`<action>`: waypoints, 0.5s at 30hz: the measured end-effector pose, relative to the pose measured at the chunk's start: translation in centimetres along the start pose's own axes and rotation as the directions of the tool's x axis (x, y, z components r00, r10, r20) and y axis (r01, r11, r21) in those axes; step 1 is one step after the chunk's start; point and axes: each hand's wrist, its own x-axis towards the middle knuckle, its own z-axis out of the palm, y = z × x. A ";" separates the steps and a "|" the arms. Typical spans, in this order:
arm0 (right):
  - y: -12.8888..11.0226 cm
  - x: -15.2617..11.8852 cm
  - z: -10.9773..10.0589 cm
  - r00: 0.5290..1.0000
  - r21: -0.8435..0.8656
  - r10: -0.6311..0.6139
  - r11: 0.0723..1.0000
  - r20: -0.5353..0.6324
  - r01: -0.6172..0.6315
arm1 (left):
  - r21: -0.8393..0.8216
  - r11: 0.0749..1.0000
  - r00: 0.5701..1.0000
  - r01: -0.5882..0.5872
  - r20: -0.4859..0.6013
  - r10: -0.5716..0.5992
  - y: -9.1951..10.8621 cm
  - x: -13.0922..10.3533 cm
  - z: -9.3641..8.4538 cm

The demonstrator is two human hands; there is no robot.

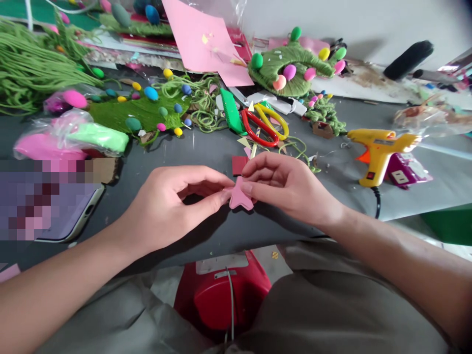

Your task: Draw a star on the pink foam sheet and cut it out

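Observation:
A small pink paper star (241,197) is pinched between both hands just above the front of the dark table. It seems to have more than one layer at its lower edge. My left hand (180,196) grips its left point between thumb and fingers. From the other side my right hand (283,184) holds its right and upper part, the thumb lying over the paper. Just beyond the fingertips lies a small red square (239,165). Scissors with red and yellow handles (260,129) lie farther back, partly among scraps.
A yellow glue gun (379,150) stands at the right beside a purple box (407,169). Green yarn pieces with coloured balls (138,115), bagged clay (99,137) and a phone (83,216) are on the left. Pink paper (206,44) leans at the back; a red object (221,295) is below the table.

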 end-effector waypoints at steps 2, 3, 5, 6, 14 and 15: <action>0.0 0.0 0.0 1.000 0.007 -0.010 1.000 0.014 0.010 | 0.025 1.000 1.000 0.001 0.010 -0.002 0.1 0.0 0.0; 0.0 0.1 0.0 1.000 0.004 -0.019 1.000 0.020 0.019 | 0.033 0.999 1.000 0.005 0.015 -0.005 0.1 0.1 0.0; 0.0 0.1 0.0 0.999 -0.015 -0.043 0.999 0.025 0.044 | 0.037 0.999 1.000 0.013 0.015 -0.013 0.2 0.1 0.0; 0.0 0.1 0.1 0.998 -0.030 -0.055 0.998 0.023 0.056 | 0.034 0.999 1.000 0.018 0.014 -0.019 0.3 0.1 0.0; -0.5 -0.3 0.2 0.998 -0.088 -0.065 0.994 -0.013 0.063 | -0.035 0.997 0.997 0.068 0.045 -0.066 0.9 0.2 -0.1; -0.6 -0.3 0.3 0.997 -0.089 -0.067 0.994 -0.027 0.065 | -0.057 0.995 0.996 0.079 0.045 -0.076 1.0 0.2 -0.1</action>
